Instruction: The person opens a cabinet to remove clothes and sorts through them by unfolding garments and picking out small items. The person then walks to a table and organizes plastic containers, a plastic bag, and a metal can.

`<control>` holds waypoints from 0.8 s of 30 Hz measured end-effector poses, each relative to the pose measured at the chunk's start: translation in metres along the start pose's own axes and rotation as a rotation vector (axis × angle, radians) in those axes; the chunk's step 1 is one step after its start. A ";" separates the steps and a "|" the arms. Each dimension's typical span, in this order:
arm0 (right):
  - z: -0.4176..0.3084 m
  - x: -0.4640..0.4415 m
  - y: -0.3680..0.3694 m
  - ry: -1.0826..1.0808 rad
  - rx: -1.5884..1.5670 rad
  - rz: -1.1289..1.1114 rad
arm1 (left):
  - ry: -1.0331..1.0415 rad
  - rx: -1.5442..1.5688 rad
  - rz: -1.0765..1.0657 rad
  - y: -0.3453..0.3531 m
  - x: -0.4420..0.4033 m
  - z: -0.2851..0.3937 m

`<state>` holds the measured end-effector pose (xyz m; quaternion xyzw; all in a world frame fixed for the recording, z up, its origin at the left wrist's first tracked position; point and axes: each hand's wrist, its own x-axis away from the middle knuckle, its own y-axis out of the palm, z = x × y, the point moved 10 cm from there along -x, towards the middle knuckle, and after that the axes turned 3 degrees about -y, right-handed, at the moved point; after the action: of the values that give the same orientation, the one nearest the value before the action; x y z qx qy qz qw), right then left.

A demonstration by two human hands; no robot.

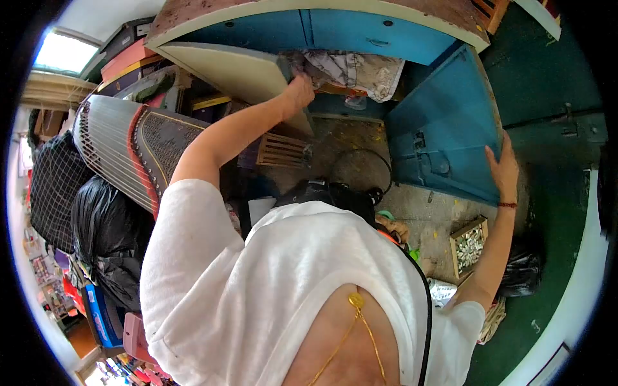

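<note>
A blue cabinet (412,38) stands in front of me with both doors swung out. My left hand (300,92) is at the free edge of the left cabinet door (235,71), whose cream face is towards me. Its fingers curl round that edge and are partly hidden. Just beside them, grey patterned cloth (347,67) hangs over the shelf inside. On the other side, my right hand (505,168) grips the outer edge of the right cabinet door (444,128), thumb on the near face. A latch (420,139) shows on this blue door.
A zither-like stringed instrument (116,125) leans at the left beside black bags (109,225). A slatted wooden piece (281,150) and a dark cable loop (389,168) lie below the cabinet. To the right are a shallow box of small pieces (470,248) and a green wall (566,219).
</note>
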<state>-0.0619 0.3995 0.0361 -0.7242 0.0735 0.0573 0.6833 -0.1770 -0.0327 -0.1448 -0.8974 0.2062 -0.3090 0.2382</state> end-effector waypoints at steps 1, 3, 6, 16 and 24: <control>0.011 -0.002 0.003 0.035 0.027 -0.034 | 0.036 -0.024 -0.020 -0.002 0.012 0.005; 0.019 -0.006 -0.002 0.004 0.056 -0.012 | -0.012 0.075 -0.064 -0.010 0.039 0.008; 0.037 -0.013 0.005 0.012 0.020 -0.044 | -0.040 0.138 -0.076 -0.005 0.065 0.019; 0.042 -0.024 0.002 0.066 0.061 -0.184 | 0.005 0.073 0.030 0.023 0.129 0.047; 0.061 -0.021 0.020 -0.017 0.110 -0.056 | 0.020 0.185 -0.047 0.027 0.139 0.047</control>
<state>-0.0855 0.4600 0.0171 -0.6868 0.0504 0.0405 0.7240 -0.0520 -0.1127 -0.1290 -0.8730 0.1582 -0.3413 0.3104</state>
